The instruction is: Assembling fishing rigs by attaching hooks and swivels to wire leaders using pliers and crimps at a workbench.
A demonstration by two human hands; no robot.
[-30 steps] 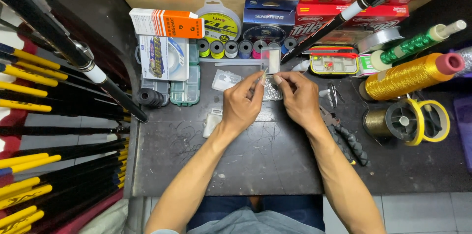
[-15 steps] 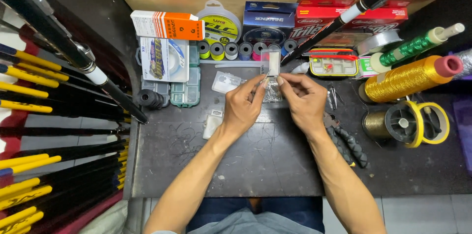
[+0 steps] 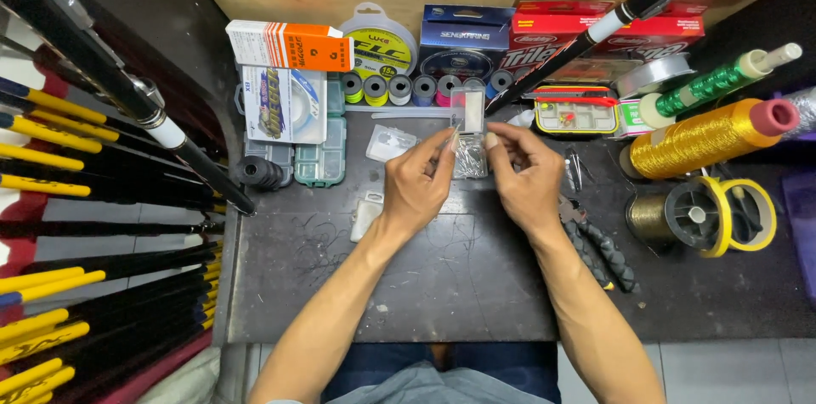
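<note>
Over the middle of a dark worktop point(image 3: 442, 276), my left hand point(image 3: 418, 181) and my right hand point(image 3: 524, 176) meet around a small clear plastic packet point(image 3: 470, 162). The left thumb and forefinger pinch near its top, and the right fingertips pinch something tiny beside it that is too small to make out. Just behind the fingertips stands a small clear box point(image 3: 467, 108) on end. Another small clear packet point(image 3: 390, 142) lies flat to the left of my left hand.
Several line spools point(image 3: 399, 88) and boxed line point(image 3: 463, 37) line the back. A green compartment box point(image 3: 320, 158) sits left, dark-handled pliers point(image 3: 599, 251) right, beside a gold thread cone point(image 3: 705, 134) and a yellow-rimmed spool point(image 3: 718, 215). Fishing rods point(image 3: 102, 90) lean at left.
Both hands have stayed at the packet; the fingers have shifted slightly and the right fingertips have drawn a little away from the left.
</note>
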